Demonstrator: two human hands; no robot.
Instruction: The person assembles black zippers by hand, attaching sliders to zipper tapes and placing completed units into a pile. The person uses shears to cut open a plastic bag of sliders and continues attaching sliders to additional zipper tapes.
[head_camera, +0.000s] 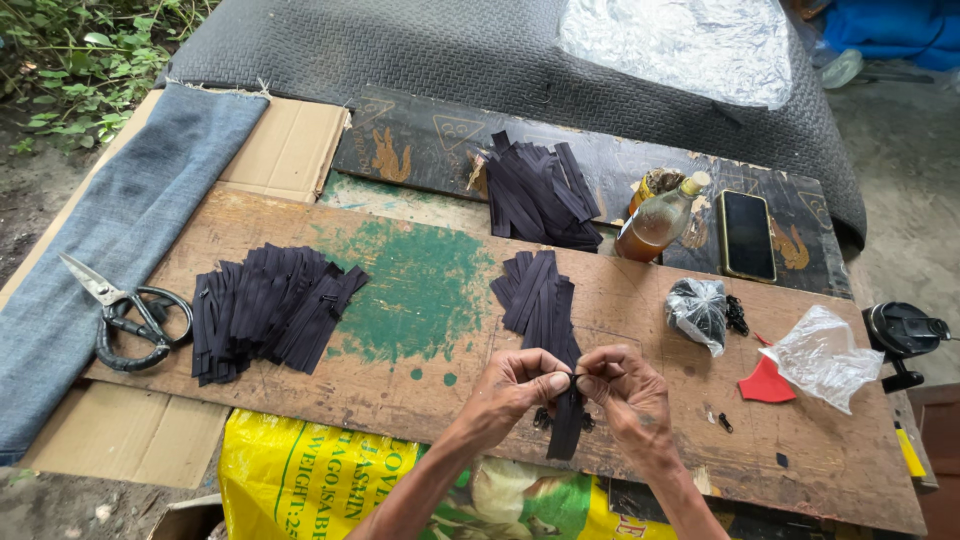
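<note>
A dark grey quilted mat (450, 50) fills the top of the view, with a sheet of crinkled clear plastic (680, 45) lying on it. Below it a long, worn wooden board serves as the table (420, 380), its bare brown grain broken by a patch of chipped green paint (420, 290). A folded length of faded blue denim (110, 240) runs down the left side over flat brown cardboard (290, 145). Under the table's near edge lies a woven yellow sack (310, 480) with green lettering.

On the left part of the table a fanned pile of black zipper strips (270, 305) lies flat; a second heap (540, 195) sits on a dark painted plank behind, and a smaller bundle (540, 300) lies near the middle. Black-handled steel scissors (125, 310) rest on the denim beside the table's left end.

To the right stand an amber glass bottle (660, 220) tipped on its side, a black phone (746, 235), a knotted grey plastic bag (698, 310), a loose clear bag (825, 355) and a red scrap (766, 382).

At the front edge, the left hand (520, 385) and right hand (625, 390) meet, both pinching the top of one black zipper strip (567, 420) that hangs down across the board; what sits between the fingertips is probably a small slider, too tiny to be sure.
</note>
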